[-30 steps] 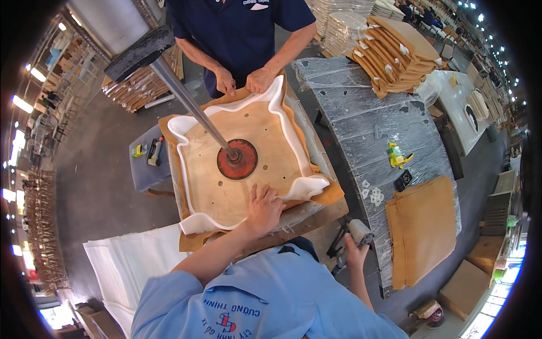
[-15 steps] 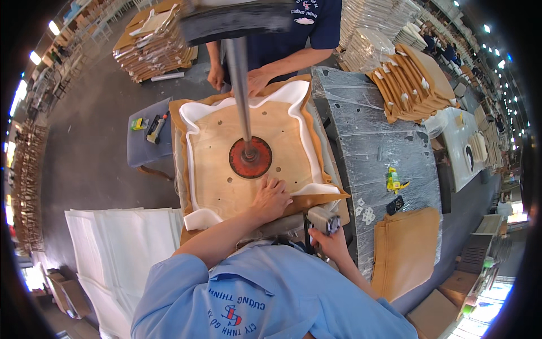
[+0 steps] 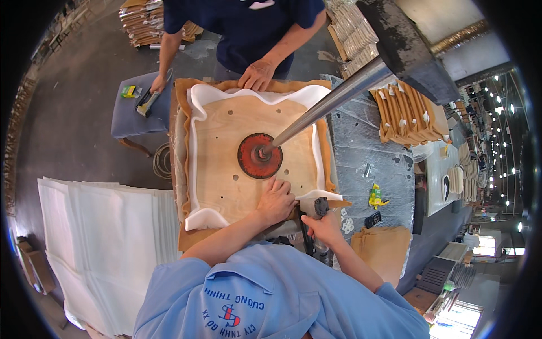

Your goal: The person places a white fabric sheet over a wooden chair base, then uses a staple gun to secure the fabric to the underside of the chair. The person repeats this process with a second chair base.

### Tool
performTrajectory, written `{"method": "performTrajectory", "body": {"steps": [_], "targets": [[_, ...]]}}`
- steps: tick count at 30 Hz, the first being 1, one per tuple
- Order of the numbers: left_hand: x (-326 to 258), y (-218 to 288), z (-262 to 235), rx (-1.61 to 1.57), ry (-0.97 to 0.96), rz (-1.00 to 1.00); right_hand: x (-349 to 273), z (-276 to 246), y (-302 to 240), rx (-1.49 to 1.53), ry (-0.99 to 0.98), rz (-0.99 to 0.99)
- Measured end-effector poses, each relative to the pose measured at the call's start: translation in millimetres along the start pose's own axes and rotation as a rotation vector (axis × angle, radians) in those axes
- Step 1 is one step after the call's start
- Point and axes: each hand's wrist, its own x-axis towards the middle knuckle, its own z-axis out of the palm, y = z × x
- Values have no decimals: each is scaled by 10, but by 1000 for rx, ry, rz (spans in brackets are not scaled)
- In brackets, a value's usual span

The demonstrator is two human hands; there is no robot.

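A square plywood panel (image 3: 220,147) lies under a round red press plate (image 3: 251,164) on a metal rod (image 3: 333,101). White foam (image 3: 196,141) and a brown cover (image 3: 330,152) curl up around its edges. My left hand (image 3: 276,200) is closed at the near edge, fingers bent over the cover and resting on the panel; the part in its grip is mostly hidden. My right hand (image 3: 323,229) is wrapped around a staple gun (image 3: 307,208), its head beside the near right corner of the cover.
Across the panel, a co-worker's hand (image 3: 257,74) presses the far edge; their other hand (image 3: 160,85) holds another staple gun (image 3: 148,104) over a blue padded stool (image 3: 130,121). White sheets (image 3: 107,231) stand at left. A plastic-wrapped table (image 3: 361,152) with brown covers (image 3: 381,246) is at right.
My right hand has brought the staple gun up and left to the near edge. The co-worker has grasped the other staple gun on the stool. My view has shifted.
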Motion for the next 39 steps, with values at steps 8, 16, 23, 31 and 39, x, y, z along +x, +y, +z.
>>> {"method": "performTrajectory", "body": {"steps": [8,16,23,31,39], "targets": [[-165,105,-152,78,-63,-80,72,70,-53,-11,46,2],[-116,141,-124,-118,-42,-169,128,33,3,63,26,-46],[-88,148,-30,-127,36,-199,68,7,-12,-7,-3,-41],[-97,134,-20,-125,47,-205,99,49,-28,-4,24,-33],[-95,114,4,-111,58,-195,140,56,-109,-25,34,-34]]}}
